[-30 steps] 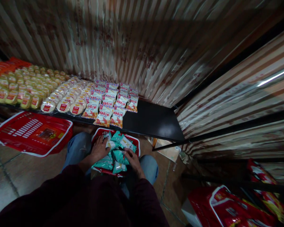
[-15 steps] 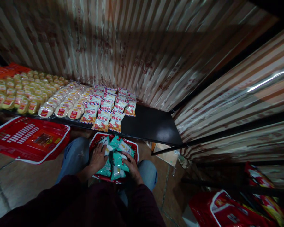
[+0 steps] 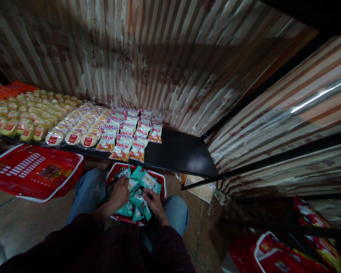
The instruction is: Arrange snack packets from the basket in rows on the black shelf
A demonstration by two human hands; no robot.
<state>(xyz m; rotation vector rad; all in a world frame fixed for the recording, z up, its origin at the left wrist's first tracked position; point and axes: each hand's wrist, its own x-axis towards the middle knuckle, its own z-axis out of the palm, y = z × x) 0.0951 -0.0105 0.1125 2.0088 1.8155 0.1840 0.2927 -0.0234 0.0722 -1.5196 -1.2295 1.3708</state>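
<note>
Between my knees a red shopping basket (image 3: 164,182) holds several teal-green snack bags (image 3: 149,182). My left hand (image 3: 119,196) lies over the bags on the basket's left side, fingers stretched out and touching them. On the right, my right hand (image 3: 154,203) has its thumb and fingers bent round the edge of one green snack bag (image 3: 138,199), which sits tilted on top of the others. The fingertips of both hands are partly hidden among the bags.
A low black shelf (image 3: 182,151) runs past the basket. On it stand rows of white-and-orange snack bags (image 3: 123,147), round packaged cakes (image 3: 73,137) and yellow packaged cakes (image 3: 15,115). Another red basket (image 3: 59,185) is at left; red packages (image 3: 272,250) are at lower right.
The green bag at my right hand has turned and now lies more upright and tilted. My right hand has shifted slightly left; my left hand stays on the bags.
</note>
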